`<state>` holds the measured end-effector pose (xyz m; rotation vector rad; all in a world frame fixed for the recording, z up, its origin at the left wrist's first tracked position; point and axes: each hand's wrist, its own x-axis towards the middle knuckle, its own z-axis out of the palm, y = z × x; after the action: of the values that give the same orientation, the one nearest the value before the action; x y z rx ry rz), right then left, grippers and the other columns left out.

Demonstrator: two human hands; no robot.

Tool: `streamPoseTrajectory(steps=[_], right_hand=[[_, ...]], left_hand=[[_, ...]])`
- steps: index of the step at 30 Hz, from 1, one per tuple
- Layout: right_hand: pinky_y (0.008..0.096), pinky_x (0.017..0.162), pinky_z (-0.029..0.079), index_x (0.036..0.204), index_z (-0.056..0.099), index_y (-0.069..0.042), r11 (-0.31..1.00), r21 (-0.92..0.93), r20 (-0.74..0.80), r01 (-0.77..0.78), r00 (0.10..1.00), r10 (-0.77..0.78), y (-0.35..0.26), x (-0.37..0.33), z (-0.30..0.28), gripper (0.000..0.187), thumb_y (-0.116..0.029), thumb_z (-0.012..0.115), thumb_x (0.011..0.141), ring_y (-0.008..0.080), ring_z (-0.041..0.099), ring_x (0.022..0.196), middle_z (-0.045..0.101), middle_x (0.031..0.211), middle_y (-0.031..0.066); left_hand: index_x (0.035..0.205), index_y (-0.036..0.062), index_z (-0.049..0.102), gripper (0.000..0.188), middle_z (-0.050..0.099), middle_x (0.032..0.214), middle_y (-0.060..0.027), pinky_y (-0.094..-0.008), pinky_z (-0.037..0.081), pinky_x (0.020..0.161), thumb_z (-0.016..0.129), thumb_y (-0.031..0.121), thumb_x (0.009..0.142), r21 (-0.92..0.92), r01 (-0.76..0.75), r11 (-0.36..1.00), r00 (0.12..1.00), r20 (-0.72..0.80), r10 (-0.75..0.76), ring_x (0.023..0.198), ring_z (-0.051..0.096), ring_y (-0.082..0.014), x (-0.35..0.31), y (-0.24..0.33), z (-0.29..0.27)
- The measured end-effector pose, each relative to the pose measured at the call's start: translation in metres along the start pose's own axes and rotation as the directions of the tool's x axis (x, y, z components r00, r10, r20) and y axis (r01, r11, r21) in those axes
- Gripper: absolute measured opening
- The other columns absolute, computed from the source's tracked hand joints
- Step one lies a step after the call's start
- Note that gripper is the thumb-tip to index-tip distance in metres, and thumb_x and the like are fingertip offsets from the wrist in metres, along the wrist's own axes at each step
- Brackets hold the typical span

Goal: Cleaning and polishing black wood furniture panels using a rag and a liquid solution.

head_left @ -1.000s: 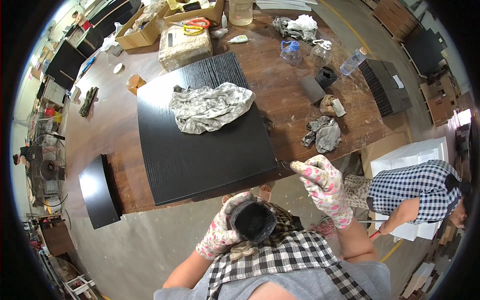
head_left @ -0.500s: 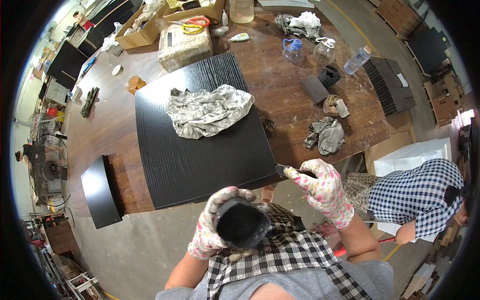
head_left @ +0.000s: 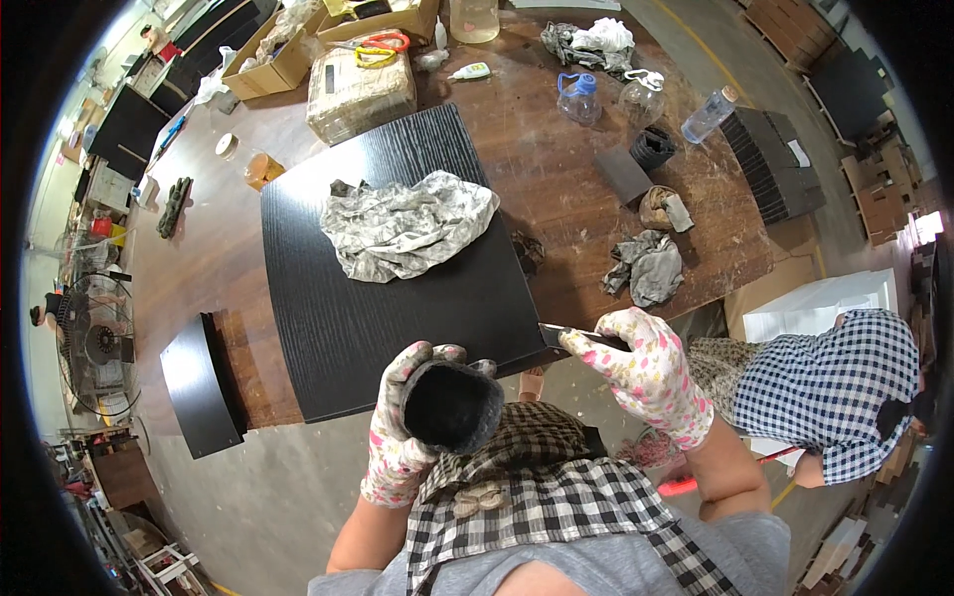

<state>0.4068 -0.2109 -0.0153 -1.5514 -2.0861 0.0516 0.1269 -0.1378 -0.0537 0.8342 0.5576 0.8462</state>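
Head cam | left hand [head_left: 393,422] has fingers wrapped round a rough black cup [head_left: 457,444], insides too dark to read | right hand [head_left: 646,372] pinches a half-hidden tool [head_left: 553,336], tip by the grainy board's corner

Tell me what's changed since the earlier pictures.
The left hand has moved the black cup left and forward, toward the near edge of the black board. The co-worker's arm has shifted too. The right hand keeps the thin dark tool at the board's near right corner; neither hand has let go. The stained cloth still lies there.
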Motion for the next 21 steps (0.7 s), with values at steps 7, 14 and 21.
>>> streamPoseTrajectory(steps=[7, 14, 21], right_hand=[[0.0378, 0.064, 0.047, 0.118, 0.076, -0.014, 0.998, -0.064, 0.043, 0.009, 0.999, -0.006, -0.0051, 0.0043, -0.0034, 0.038, -0.011, 0.075, 0.08, 0.0235, 0.06, 0.079, 0.06, 0.092, 0.0061], [0.0379, 0.064, 0.047, 0.121, 0.074, -0.013, 0.99, -0.134, 0.086, -0.035, 0.995, 0.047, -0.0047, -0.0002, -0.0093, 0.04, -0.012, 0.075, 0.081, 0.0229, 0.059, 0.078, 0.059, 0.09, 0.005], [0.0385, 0.065, 0.047, 0.118, 0.076, -0.017, 0.996, -0.091, 0.039, 0.003, 0.999, 0.001, -0.0089, 0.0024, -0.0073, 0.044, -0.007, 0.076, 0.076, 0.023, 0.06, 0.078, 0.061, 0.091, 0.0052]], left_hand=[[0.145, 0.0123, 0.047, 0.049, 0.059, 0.138, -0.0053, -0.0403, 0.036, 0.119, 0.065, 0.018, 0.099, -0.2, 0.034, 0.979, 0.996, 0.091, -0.016, 0.13, 0.056, -0.0199, 0.0018, 0.0064, 0.0057], [0.15, 0.0124, 0.038, 0.083, 0.052, 0.143, -0.0158, -0.0524, 0.05, 0.109, 0.087, 0.018, 0.082, -0.207, -0.005, 0.978, 0.997, 0.075, 0.021, 0.131, 0.055, -0.0418, 0.0024, 0.0057, 0.0053], [0.15, 0.014, 0.039, 0.082, 0.053, 0.143, -0.0155, -0.0529, 0.051, 0.108, 0.086, 0.019, 0.084, -0.224, -0.021, 0.974, 0.997, 0.074, 0.038, 0.13, 0.056, -0.0428, 0.0016, 0.0035, 0.0076]])
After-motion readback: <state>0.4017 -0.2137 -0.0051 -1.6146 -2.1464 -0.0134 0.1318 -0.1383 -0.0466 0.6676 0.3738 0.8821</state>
